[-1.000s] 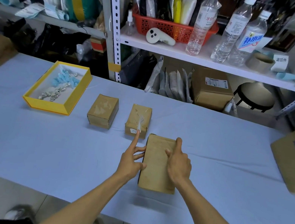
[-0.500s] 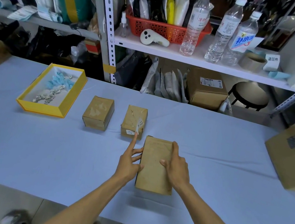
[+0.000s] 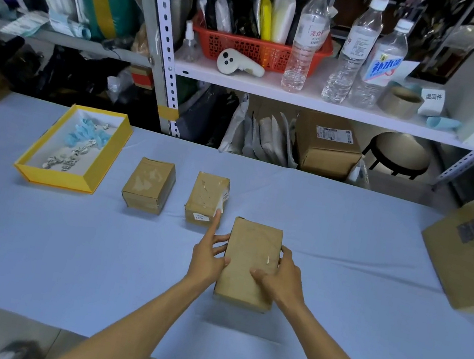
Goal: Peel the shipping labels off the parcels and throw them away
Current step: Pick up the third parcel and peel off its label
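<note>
Three brown parcels lie on the pale blue table (image 3: 29, 237). The nearest parcel (image 3: 249, 254) sits lengthwise between my hands, its top bare. My right hand (image 3: 284, 278) grips its right side, thumb on top and fingers round the edge. My left hand (image 3: 209, 256) rests against its left side with fingers straight and spread. The index finger points up at the middle parcel (image 3: 206, 196). A small white label scrap (image 3: 220, 206) shows at that fingertip; I cannot tell whether it sticks to finger or parcel. The left parcel (image 3: 149, 184) stands apart.
A yellow tray (image 3: 55, 181) with blue and white scraps sits at the far left of the table. A large cardboard box (image 3: 465, 260) stands at the right edge. Shelves with bottles and a red basket (image 3: 252, 50) rise behind the table.
My right hand slid from the top of the nearest parcel to its right edge. My left hand stayed beside the parcel with its index finger extended.
</note>
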Motion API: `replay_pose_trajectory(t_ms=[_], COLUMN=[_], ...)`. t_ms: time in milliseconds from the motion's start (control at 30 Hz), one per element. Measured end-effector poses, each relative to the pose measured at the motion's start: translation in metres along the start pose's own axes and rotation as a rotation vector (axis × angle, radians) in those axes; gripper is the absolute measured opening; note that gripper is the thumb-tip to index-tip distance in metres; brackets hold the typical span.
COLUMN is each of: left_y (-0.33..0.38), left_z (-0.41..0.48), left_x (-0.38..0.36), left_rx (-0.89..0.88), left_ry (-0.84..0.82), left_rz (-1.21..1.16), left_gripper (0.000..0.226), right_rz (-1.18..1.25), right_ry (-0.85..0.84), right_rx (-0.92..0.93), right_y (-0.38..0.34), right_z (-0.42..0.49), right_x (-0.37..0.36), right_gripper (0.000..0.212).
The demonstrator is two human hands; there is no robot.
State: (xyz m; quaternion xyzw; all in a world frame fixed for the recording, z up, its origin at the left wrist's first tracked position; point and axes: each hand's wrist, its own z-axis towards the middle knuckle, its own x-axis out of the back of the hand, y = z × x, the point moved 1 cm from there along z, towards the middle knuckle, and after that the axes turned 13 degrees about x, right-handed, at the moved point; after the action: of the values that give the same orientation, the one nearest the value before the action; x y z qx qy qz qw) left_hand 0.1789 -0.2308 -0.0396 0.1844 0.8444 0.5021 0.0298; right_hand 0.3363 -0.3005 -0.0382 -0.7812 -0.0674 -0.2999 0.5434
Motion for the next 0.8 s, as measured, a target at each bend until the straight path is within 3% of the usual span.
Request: replay_pose_trajectory(t_ms=[133,433,633,800], left_y=[0.018,0.058,0.062,0.069], left_z=[0.019,0.084,0.098,0.096], left_x=[-0.024,-0.062,-0.071,-0.072], left_rx=[-0.020,-0.073,-0.070,-0.123], left_ry=[-0.021,-0.060,0.183,0.318], left_rz=[0.014,0.125,0.128,0.227], left_gripper=[0.092,0.089,0.060,0.033], right_rz=[0.043,0.023,-0.043,-0.105], right_ry=[0.017,0.016,-0.067,-0.093], right_rx=[0.057,0.111,0.102,0.102], right_y=[0.003,0.011,0.006,0.008], right_z=[0.016,0.080,0.099,0.104], right_x=[0.019,0.049,0.054,0.054], right_gripper=[0.095,0.094,0.106,0.093])
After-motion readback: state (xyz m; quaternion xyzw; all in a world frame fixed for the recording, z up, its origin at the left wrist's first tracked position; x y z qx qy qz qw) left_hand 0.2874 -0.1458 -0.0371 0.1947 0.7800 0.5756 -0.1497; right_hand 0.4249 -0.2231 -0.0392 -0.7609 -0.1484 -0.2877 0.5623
